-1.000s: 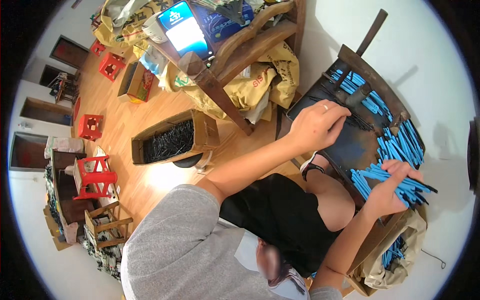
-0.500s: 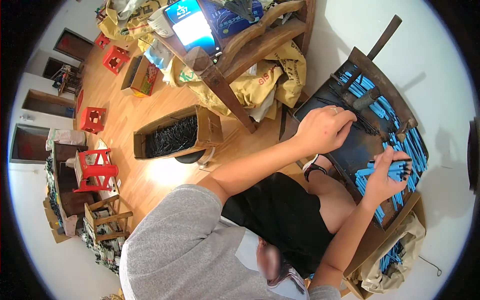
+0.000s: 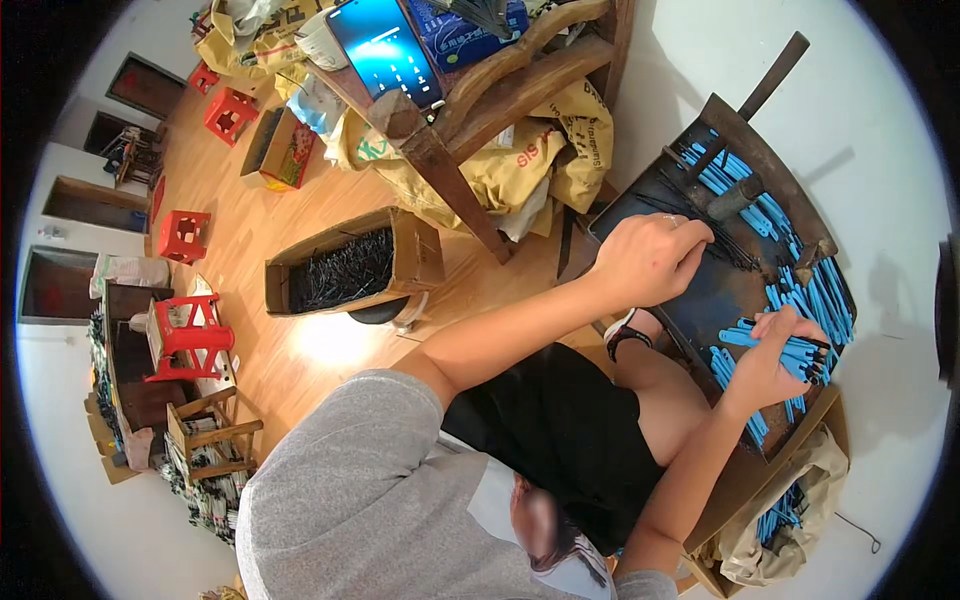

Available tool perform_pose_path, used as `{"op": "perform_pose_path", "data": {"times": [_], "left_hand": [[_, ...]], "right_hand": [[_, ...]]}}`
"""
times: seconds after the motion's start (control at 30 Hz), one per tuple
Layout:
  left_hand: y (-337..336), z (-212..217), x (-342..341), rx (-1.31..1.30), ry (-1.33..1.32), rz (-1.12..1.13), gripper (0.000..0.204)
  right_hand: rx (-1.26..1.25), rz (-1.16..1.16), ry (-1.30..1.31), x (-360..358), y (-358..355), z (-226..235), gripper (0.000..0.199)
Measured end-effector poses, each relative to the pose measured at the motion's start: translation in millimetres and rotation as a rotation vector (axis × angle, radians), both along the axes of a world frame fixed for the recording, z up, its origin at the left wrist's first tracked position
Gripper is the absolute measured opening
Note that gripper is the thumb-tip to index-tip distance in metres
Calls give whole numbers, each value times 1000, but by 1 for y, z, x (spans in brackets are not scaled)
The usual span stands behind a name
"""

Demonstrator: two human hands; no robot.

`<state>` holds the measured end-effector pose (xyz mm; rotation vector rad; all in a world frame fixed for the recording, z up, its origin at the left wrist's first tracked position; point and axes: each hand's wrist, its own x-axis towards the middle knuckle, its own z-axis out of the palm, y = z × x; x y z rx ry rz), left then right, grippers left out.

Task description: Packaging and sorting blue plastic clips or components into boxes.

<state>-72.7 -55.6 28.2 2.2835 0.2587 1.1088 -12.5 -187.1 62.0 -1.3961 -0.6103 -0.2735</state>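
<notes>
My right hand (image 3: 768, 368) is closed round a bundle of thin blue sticks (image 3: 742, 334) with black ends, just above the tray. More blue sticks (image 3: 832, 300) lie in loose heaps along the right side of the dark, worn metal tray (image 3: 705, 300). My left hand (image 3: 652, 260) is over the tray's left part, fingers curled in; what they pinch, if anything, is hidden. Thin black wire-like strands (image 3: 728, 245) lie beside its fingertips. A rusty bar fixture with a round metal post (image 3: 734, 198) stands at the tray's far side.
A cardboard box of black pieces (image 3: 425, 260) is on the floor to the left. Beyond it stands a wooden frame (image 3: 440, 165) with a lit phone (image 3: 385, 55) on top. At lower right, a lined box (image 3: 825, 480) holds blue sticks. Red stools (image 3: 190, 338) stand far left.
My right hand has shifted slightly, and the blue sticks in it now fan out further left and show more. My left hand stays nearly still. The phone's screen has changed.
</notes>
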Motion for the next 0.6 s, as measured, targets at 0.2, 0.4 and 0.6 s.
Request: {"op": "perform_pose_path", "data": {"times": [0.2,0.4,0.6], "left_hand": [[-1,2,-3,9,8,13,8],[-1,4,-5,-16,33,9,7],[8,2,-4,-1,54,18,11]], "right_hand": [[-3,-16,32,-5,3,1,18],[137,29,-78,-3,-4,14,19],[-229,-221,-209,4,-19,17,20]]}}
